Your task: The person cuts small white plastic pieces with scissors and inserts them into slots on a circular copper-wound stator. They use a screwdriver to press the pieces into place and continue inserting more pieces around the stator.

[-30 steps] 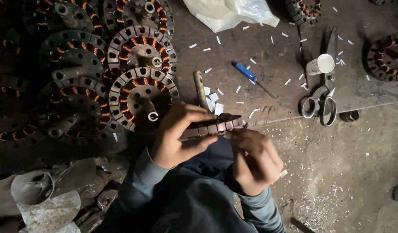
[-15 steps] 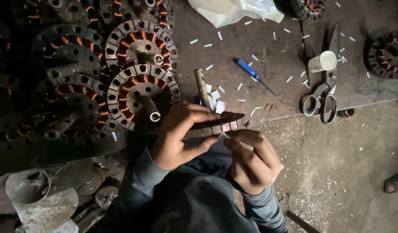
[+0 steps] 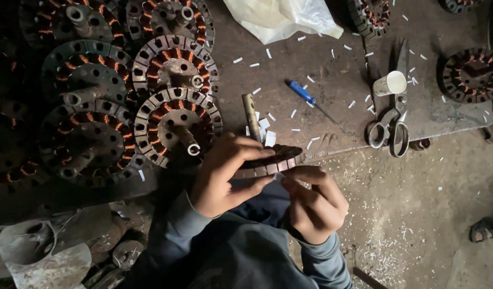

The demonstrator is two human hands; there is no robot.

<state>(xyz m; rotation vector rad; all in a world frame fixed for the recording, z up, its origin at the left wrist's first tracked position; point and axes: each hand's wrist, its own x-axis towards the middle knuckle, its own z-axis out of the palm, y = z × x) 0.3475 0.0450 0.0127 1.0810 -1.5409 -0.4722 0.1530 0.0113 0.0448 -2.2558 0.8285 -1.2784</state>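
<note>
— What is being carried by the desk (image 3: 332, 101), starting with the biggest things?

— A heap of round stators (image 3: 171, 115) with copper windings is being shown on its left part, stacked and overlapping. A white plastic bag (image 3: 281, 18) is being seen at the top edge, large scissors (image 3: 391, 126) at the right with a small white cup (image 3: 391, 83) just beside them, and a blue-handled screwdriver (image 3: 305, 95) between bag and scissors. Small white paper strips (image 3: 268, 134) are being seen scattered across the surface.

— And the piece being worked on?

— A slotted stator core (image 3: 270, 160) is being held just off the desk's near edge, above the person's lap. It is being seen nearly edge-on, so its long axis is being laid left to right, the right end tilted slightly up. A dark top face and a rim of pale, evenly spaced teeth are being shown.

— How is it being held?

— It is being clamped by the left hand (image 3: 222, 176), fingers curled over the top and thumb under. The right hand (image 3: 313, 206) is being kept at its lower right rim, fingers narrowly pinched against the teeth; whether a strip is being held there cannot be told.
</note>
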